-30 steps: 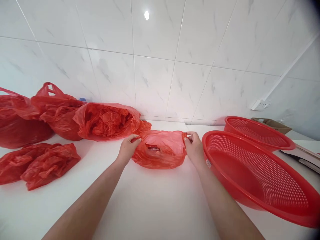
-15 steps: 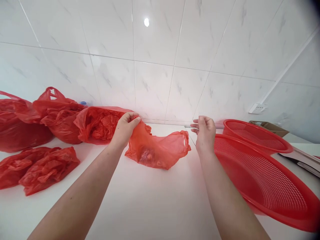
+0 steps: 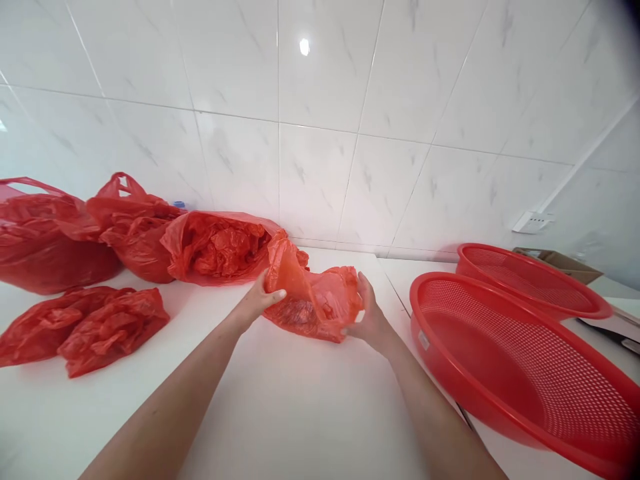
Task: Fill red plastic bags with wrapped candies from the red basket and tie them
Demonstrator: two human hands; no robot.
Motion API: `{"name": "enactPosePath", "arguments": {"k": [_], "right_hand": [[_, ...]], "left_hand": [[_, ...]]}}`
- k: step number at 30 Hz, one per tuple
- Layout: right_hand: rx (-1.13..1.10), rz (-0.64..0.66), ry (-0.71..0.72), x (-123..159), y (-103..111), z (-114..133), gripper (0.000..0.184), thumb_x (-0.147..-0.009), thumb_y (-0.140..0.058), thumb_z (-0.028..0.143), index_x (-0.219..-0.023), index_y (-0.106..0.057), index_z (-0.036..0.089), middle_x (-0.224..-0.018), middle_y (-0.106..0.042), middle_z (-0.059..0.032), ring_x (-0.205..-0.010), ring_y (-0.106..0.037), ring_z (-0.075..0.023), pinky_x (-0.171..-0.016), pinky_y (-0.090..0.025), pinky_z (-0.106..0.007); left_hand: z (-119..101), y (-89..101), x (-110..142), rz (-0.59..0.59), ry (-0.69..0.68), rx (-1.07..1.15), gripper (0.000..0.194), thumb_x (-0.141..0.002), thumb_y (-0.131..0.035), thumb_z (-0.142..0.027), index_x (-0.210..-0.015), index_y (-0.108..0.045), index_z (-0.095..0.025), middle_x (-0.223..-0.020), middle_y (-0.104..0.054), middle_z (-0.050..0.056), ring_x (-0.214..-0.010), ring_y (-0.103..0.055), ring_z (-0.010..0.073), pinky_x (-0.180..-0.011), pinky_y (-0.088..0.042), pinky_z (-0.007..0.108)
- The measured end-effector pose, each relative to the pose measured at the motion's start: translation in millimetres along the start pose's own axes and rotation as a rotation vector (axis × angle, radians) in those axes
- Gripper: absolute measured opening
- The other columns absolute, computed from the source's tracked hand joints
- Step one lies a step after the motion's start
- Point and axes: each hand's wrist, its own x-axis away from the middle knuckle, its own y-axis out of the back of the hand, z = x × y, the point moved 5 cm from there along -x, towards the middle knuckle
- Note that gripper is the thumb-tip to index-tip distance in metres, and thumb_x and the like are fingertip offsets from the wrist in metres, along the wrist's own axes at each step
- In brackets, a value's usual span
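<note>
A small red plastic bag (image 3: pixel 313 300) with something reddish inside lies on the white counter (image 3: pixel 300 413) in front of me. My left hand (image 3: pixel 263 299) pinches its left edge and holds that flap upright. My right hand (image 3: pixel 369 315) cups the bag's right side, fingers curled against the plastic. Right behind the small bag, a larger open red bag (image 3: pixel 220 247) stuffed with crumpled red plastic lies on its side.
More red bags (image 3: pixel 100 230) stand at the back left, and two flatter ones (image 3: pixel 85 327) lie in front of them. Two red perforated baskets (image 3: pixel 520 360) sit at the right, the nearer one tilted. A cardboard box (image 3: pixel 560 263) and a wall socket (image 3: pixel 533 221) are behind them.
My right hand let go of the bag's handle, rose, then came down to cup its right side. My left hand lifted the left edge and now holds it lower.
</note>
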Motion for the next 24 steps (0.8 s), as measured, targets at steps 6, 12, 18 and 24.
{"name": "enactPosePath", "arguments": {"k": [6, 12, 18, 24], "right_hand": [[-0.243, -0.053, 0.005, -40, -34, 21, 0.071, -0.061, -0.074, 0.038, -0.125, -0.048, 0.027, -0.119, -0.057, -0.0072, -0.106, -0.056, -0.0247, -0.085, -0.048, -0.04], [-0.722, -0.356, -0.114, -57, -10, -5, 0.033, -0.067, -0.068, 0.045, -0.087, -0.064, 0.019, -0.087, -0.068, -0.0053, -0.083, -0.063, -0.0224, -0.077, -0.051, -0.038], [-1.049, -0.206, -0.051, -70, -4, -14, 0.03, -0.078, -0.056, 0.049, -0.098, -0.062, 0.028, -0.107, -0.064, -0.002, -0.104, -0.058, -0.0198, -0.088, -0.047, -0.041], [-1.182, -0.226, -0.087, -74, -26, -43, 0.021, -0.075, -0.064, 0.043, -0.068, -0.055, 0.024, -0.045, -0.038, 0.0075, -0.047, -0.046, -0.0094, -0.061, -0.048, -0.026]], "left_hand": [[13, -60.2, -20, 0.127, 0.11, 0.182, 0.051, -0.063, -0.074, -0.039, -0.106, -0.06, -0.015, -0.105, -0.066, 0.013, -0.096, -0.062, 0.0298, -0.083, -0.047, 0.042], [13, -70.7, -30, -0.061, 0.216, 0.611, 0.028, -0.072, -0.069, -0.031, -0.094, -0.062, -0.016, -0.096, -0.068, 0.007, -0.085, -0.064, 0.0185, -0.079, -0.05, 0.031], [25, -75.3, -22, -0.031, 0.226, 0.878, 0.024, -0.079, -0.06, -0.029, -0.099, -0.062, -0.016, -0.102, -0.066, 0.007, -0.094, -0.063, 0.0192, -0.086, -0.049, 0.032], [58, -82.5, -25, -0.005, 0.295, 0.846, 0.023, -0.079, -0.059, -0.031, -0.094, -0.062, -0.015, -0.094, -0.067, 0.009, -0.092, -0.063, 0.022, -0.084, -0.049, 0.035]]}}
